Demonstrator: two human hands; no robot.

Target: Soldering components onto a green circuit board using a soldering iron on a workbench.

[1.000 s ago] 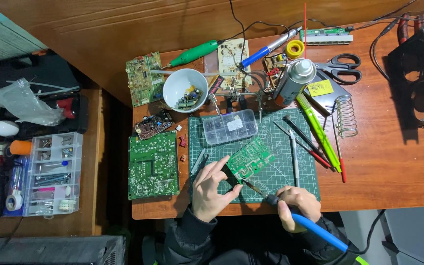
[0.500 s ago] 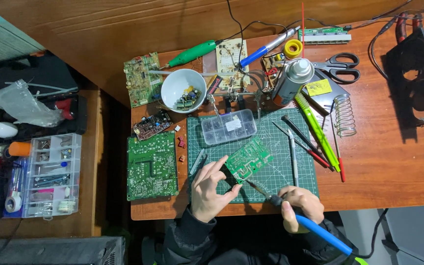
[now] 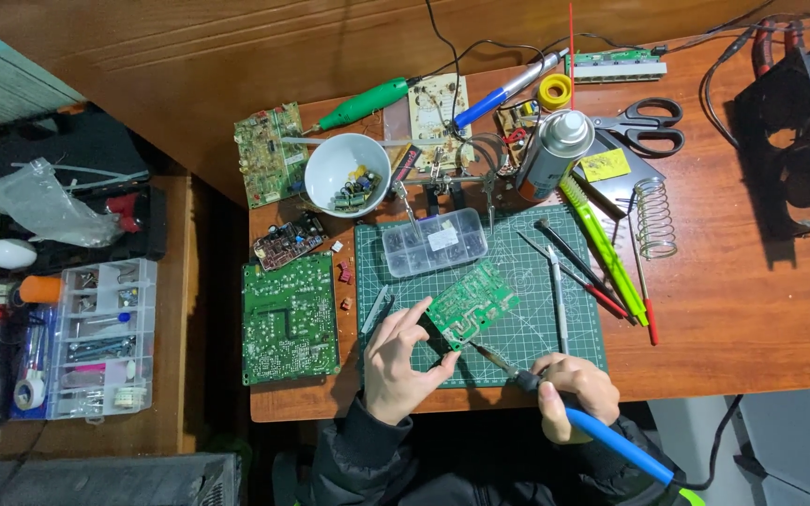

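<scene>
Circuit board point(image 3: 472, 305), small, green, tilted, resting on green cutting mat point(image 3: 517, 281); left hand point(image 3: 402, 361) pinches its near corner between thumb and fingers. Right hand point(image 3: 572, 384) closed around blue-handled soldering iron point(image 3: 555, 401), tip just beside the pinched corner. Beyond the grip: clear compartment box point(image 3: 434, 242), white bowl point(image 3: 346, 175) of small parts, spray can point(image 3: 553, 150), scissors point(image 3: 646, 125), wire coil stand point(image 3: 655, 217). Right of the grip: tweezers and probes point(image 3: 578, 262), green brush point(image 3: 604, 248). Left of the grip: larger green board point(image 3: 289, 319). Board face shows pale solder traces; nothing lies across it
</scene>
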